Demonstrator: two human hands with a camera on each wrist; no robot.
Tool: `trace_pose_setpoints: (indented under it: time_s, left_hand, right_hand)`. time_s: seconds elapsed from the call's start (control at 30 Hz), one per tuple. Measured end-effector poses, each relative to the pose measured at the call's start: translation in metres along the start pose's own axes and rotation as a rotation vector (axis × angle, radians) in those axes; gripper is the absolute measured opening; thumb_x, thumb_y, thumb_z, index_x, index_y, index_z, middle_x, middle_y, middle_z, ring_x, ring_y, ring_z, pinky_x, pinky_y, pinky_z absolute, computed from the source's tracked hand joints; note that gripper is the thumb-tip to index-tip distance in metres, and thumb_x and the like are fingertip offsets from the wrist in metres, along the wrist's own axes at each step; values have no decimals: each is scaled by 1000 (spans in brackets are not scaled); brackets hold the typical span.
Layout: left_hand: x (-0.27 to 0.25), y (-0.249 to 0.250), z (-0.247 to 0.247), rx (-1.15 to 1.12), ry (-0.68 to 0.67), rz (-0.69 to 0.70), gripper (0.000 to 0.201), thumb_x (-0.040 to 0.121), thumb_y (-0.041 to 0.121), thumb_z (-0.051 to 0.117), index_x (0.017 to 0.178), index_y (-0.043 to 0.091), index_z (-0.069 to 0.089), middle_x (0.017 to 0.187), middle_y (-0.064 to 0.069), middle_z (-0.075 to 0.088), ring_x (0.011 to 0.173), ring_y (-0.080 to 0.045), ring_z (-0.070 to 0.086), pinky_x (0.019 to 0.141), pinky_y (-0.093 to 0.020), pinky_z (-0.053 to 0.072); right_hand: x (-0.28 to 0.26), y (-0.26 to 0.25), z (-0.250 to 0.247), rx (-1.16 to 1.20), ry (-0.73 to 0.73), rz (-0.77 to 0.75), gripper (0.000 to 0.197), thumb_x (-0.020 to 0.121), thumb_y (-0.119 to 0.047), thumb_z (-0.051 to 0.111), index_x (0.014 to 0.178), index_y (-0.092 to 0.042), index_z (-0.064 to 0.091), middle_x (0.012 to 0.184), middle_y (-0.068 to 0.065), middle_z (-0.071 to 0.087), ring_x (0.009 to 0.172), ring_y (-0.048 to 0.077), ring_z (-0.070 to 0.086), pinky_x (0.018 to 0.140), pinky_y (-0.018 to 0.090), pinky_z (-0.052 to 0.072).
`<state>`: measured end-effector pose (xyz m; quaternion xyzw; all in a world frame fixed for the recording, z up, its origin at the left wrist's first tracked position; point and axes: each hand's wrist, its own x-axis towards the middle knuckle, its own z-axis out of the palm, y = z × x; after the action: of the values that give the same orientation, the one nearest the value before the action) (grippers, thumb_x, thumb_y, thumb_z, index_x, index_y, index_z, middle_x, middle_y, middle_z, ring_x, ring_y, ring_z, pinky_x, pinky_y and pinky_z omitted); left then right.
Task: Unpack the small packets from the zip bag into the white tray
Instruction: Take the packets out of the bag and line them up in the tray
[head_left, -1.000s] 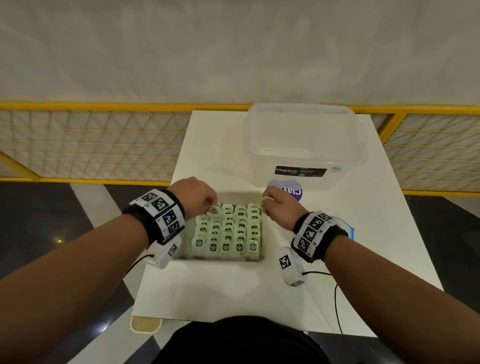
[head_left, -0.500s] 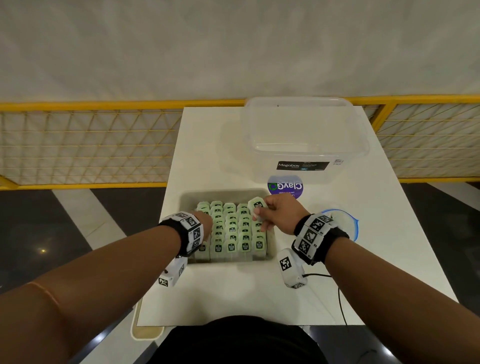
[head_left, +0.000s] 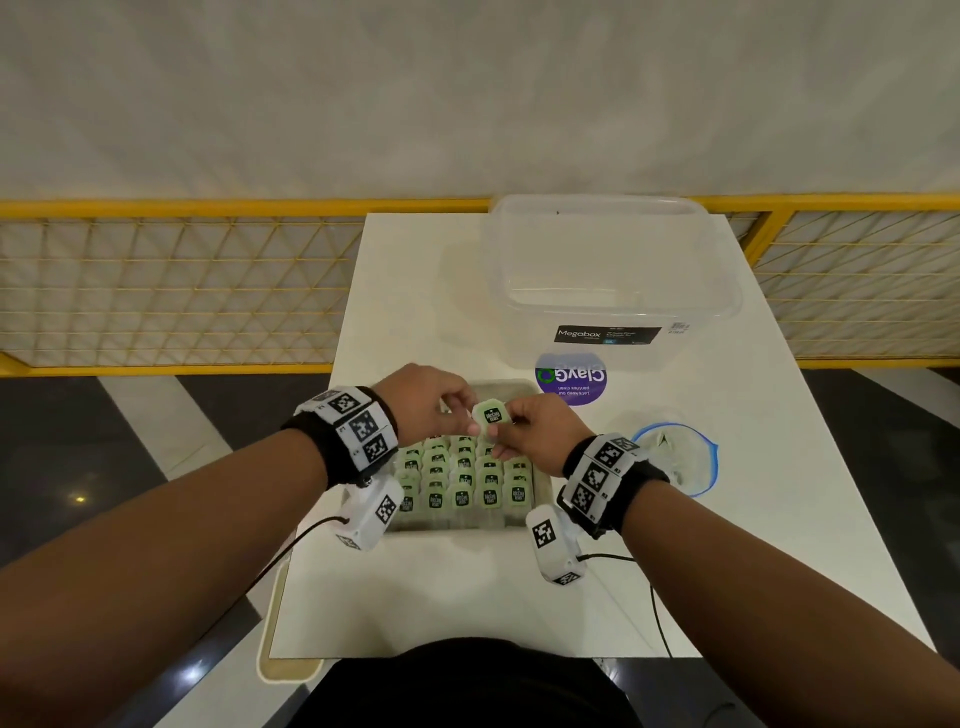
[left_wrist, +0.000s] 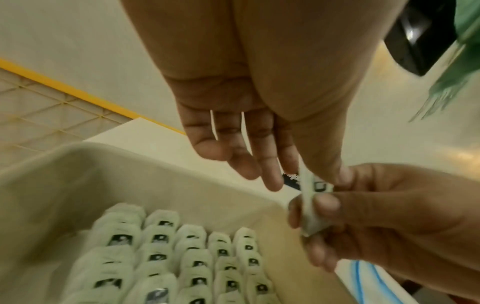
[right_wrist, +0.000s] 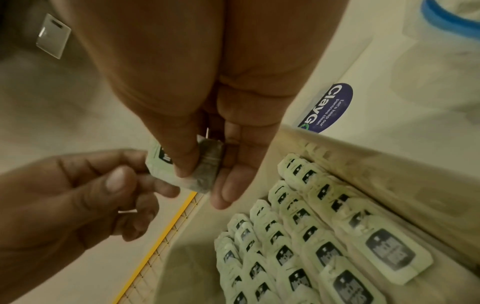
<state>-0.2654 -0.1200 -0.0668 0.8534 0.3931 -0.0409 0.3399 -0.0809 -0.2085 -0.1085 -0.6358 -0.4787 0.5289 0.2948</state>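
Observation:
One small green packet (head_left: 491, 415) with a black label hangs above the far end of the white tray (head_left: 543, 486). Both hands pinch it. My left hand (head_left: 462, 410) takes its left edge between thumb and forefinger, seen in the left wrist view on the packet (left_wrist: 310, 191). My right hand (head_left: 503, 432) pinches the right side, its thumb across the packet (right_wrist: 205, 164) in the right wrist view. Several rows of like packets (head_left: 462, 483) stand upright in the tray. The zip bag (head_left: 680, 457), clear with a blue zip edge, lies flat to the tray's right.
A clear lidless Megabox container (head_left: 613, 280) stands at the table's back right. A purple ClayGo sticker (head_left: 571, 382) lies in front of it. A yellow mesh railing (head_left: 171, 291) runs behind the white table (head_left: 467, 597). Wrist-camera cables trail near the front edge.
The right hand has lifted one packet up from the tray's far right row. The left hand has come up from the tray's left side and taken hold of that packet too.

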Motion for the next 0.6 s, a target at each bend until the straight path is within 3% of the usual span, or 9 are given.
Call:
trace_pose_setpoints:
  time_s: [0.07, 0.27, 0.4, 0.5, 0.6]
  left_hand:
    - [-2, 9, -1, 4, 30, 36, 28, 80, 44, 73, 103, 29, 67, 90, 13, 68, 73, -1, 61, 71, -18, 46]
    - [3, 15, 5, 79, 176, 58, 17, 87, 35, 66, 96, 22, 72, 83, 8, 69, 75, -10, 60, 75, -28, 49]
    - [3, 11, 6, 58, 155, 19, 14, 86, 31, 68, 98, 22, 70, 81, 11, 64, 78, -10, 60, 74, -23, 46]
    - [2, 3, 10, 186, 30, -67, 15, 87, 30, 67, 100, 23, 68, 84, 11, 60, 78, -9, 56, 74, -23, 42]
    - [1, -6, 28, 384, -234, -147, 18, 87, 26, 66, 105, 23, 70, 96, 8, 66, 84, -12, 60, 78, -25, 46]
  right_hand:
    - [1, -3, 3, 14, 2, -8, 10, 88, -19, 68, 86, -10, 67, 76, 12, 74, 75, 24, 73, 81, 41, 59]
    - [5, -4, 6, -93, 24, -16, 28, 85, -20, 72, 89, 6, 66, 75, 12, 74, 70, 19, 73, 81, 41, 59]
    - [6, -2, 1, -225, 62, -44, 23, 80, -32, 76, 93, -14, 72, 79, -2, 73, 71, 13, 70, 75, 30, 58]
    - [7, 7, -10, -336, 149, -100, 25, 82, -25, 71, 106, -20, 66, 90, -9, 68, 75, 7, 61, 74, 26, 49]
    - [7, 15, -22, -489, 221, -41, 31, 83, -19, 67, 114, -14, 61, 104, 1, 61, 88, 17, 57, 79, 29, 46]
